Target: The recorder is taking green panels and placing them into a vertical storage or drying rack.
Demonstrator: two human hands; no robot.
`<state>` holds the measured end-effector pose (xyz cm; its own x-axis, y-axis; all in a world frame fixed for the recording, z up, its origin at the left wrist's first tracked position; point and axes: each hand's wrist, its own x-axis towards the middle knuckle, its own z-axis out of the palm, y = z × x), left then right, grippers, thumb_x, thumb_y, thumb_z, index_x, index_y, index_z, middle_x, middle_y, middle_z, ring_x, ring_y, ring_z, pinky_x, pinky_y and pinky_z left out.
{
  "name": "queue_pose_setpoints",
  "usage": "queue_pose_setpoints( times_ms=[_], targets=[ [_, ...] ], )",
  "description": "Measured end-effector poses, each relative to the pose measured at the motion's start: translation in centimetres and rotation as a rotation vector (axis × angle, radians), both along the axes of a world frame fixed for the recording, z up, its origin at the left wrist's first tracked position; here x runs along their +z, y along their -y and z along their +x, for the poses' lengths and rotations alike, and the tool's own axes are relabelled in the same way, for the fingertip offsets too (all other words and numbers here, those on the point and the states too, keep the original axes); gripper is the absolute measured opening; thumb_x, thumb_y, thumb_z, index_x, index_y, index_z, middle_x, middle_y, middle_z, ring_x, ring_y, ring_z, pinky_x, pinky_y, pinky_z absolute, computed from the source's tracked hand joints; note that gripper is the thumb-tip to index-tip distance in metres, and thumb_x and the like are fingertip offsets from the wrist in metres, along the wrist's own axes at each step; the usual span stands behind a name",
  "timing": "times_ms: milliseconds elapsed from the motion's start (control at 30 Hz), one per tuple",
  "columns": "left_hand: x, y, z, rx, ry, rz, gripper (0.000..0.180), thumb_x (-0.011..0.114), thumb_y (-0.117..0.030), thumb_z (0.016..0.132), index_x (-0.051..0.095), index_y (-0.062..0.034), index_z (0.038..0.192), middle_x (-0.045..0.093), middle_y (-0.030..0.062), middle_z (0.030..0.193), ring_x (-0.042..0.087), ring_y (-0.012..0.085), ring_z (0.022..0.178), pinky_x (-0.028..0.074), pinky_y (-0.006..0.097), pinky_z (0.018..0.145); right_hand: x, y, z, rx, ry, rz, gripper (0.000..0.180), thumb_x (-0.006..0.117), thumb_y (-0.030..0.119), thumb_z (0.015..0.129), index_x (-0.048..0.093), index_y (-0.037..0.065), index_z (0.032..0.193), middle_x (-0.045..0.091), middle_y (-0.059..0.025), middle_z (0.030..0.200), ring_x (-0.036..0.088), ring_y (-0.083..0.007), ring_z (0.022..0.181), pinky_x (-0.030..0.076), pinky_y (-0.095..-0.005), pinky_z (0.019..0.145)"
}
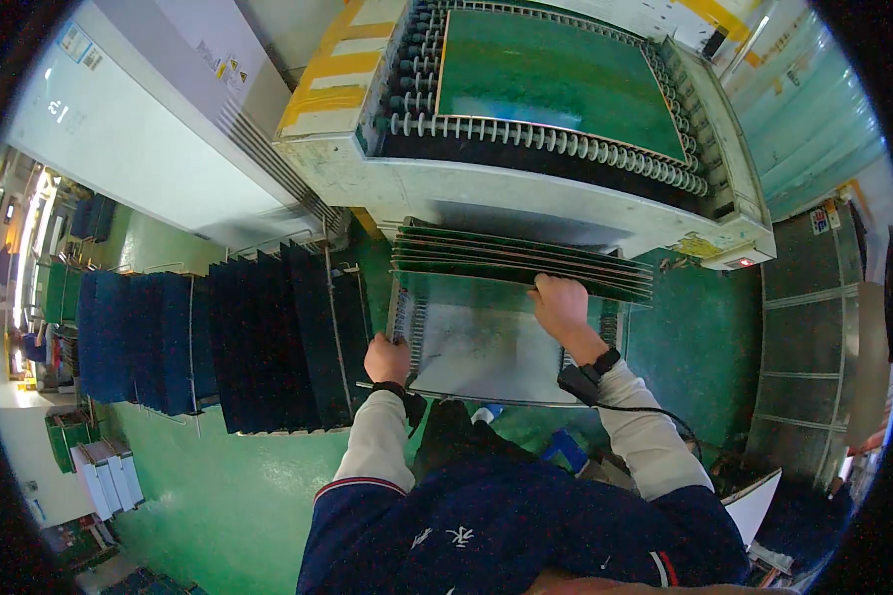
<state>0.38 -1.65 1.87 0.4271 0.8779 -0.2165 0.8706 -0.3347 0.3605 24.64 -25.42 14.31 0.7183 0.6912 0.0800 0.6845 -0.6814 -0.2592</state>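
A wire rack (404, 305) with coiled side rails stands before me. Several thin green panels (432, 252) stand on edge in its far part. My right hand (561, 305) is closed at the upper edge of the nearest green panel, fingers bent over it. Lower left, my left hand (387, 359) is closed round the left side of the rack, its fingertips partly hidden. Between my hands lies a grey, shiny flat surface (481, 347) in the rack's near part. Black devices are strapped to both wrists, and a cable runs from the right one.
Beyond the rack, a roller conveyor (536, 144) carries a large green panel (556, 74). Racks of dark blue panels (258, 342) stand on the left beside a white cabinet (159, 119). Metal shelving (804, 337) is at right. A blue object (566, 449) lies by my feet.
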Motion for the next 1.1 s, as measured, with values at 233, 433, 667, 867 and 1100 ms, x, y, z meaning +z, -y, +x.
queue_pose_setpoints(
  times_ms=[233, 433, 667, 867, 1100],
  targets=[
    [0.7, 0.0, 0.3, -0.005, -0.011, -0.085, 0.037, 0.070, -0.035, 0.081, 0.064, -0.0013, 0.097, 0.070, 0.0226, 0.095, 0.069, 0.0414, 0.091, 0.055, 0.049, 0.080, -0.8, 0.3, 0.3, -0.017, 0.022, -0.002, 0.021, 0.072, 0.025, 0.081, 0.060, 0.008, 0.079, 0.065, -0.0126, 0.074, 0.066, -0.0357, 0.072, 0.050, -0.0491, 0.064],
    [0.4, -0.1, 0.3, 0.002, -0.017, -0.086, 0.036, 0.071, -0.032, 0.080, 0.064, -0.0012, 0.098, 0.070, 0.0219, 0.096, 0.068, 0.0409, 0.092, 0.055, 0.048, 0.080, -0.5, 0.2, 0.1, -0.014, 0.026, 0.018, 0.020, 0.072, 0.024, 0.081, 0.059, 0.008, 0.078, 0.065, -0.0119, 0.073, 0.065, -0.0349, 0.072, 0.049, -0.0488, 0.064],
    [-0.3, -0.3, 0.1, 0.006, -0.015, -0.087, 0.037, 0.072, -0.032, 0.080, 0.065, -0.0011, 0.099, 0.070, 0.0213, 0.097, 0.068, 0.0409, 0.093, 0.055, 0.048, 0.081, -0.4, 0.1, -0.2, -0.014, 0.056, 0.068, 0.021, 0.074, 0.021, 0.078, 0.058, 0.007, 0.077, 0.063, -0.0120, 0.070, 0.063, -0.0357, 0.068, 0.047, -0.0488, 0.062],
    [-0.3, -0.3, -0.1, 0.000, 0.024, -0.107, 0.037, 0.072, -0.033, 0.080, 0.065, -0.0011, 0.098, 0.070, 0.0212, 0.096, 0.069, 0.0409, 0.092, 0.055, 0.048, 0.081, -0.4, 0.3, -0.2, 0.002, 0.050, 0.032, 0.021, 0.073, 0.022, 0.080, 0.059, 0.008, 0.078, 0.064, -0.0122, 0.073, 0.066, -0.0340, 0.073, 0.050, -0.0474, 0.065],
    [-0.1, -0.1, -0.1, -0.012, 0.028, -0.073, 0.036, 0.072, -0.033, 0.080, 0.065, -0.0012, 0.095, 0.070, 0.0214, 0.095, 0.068, 0.0410, 0.090, 0.055, 0.049, 0.080, -0.4, 0.3, -0.2, 0.008, 0.061, 0.031, 0.020, 0.073, 0.022, 0.079, 0.058, 0.008, 0.080, 0.064, -0.0121, 0.073, 0.066, -0.0341, 0.072, 0.049, -0.0479, 0.065]
  ],
)
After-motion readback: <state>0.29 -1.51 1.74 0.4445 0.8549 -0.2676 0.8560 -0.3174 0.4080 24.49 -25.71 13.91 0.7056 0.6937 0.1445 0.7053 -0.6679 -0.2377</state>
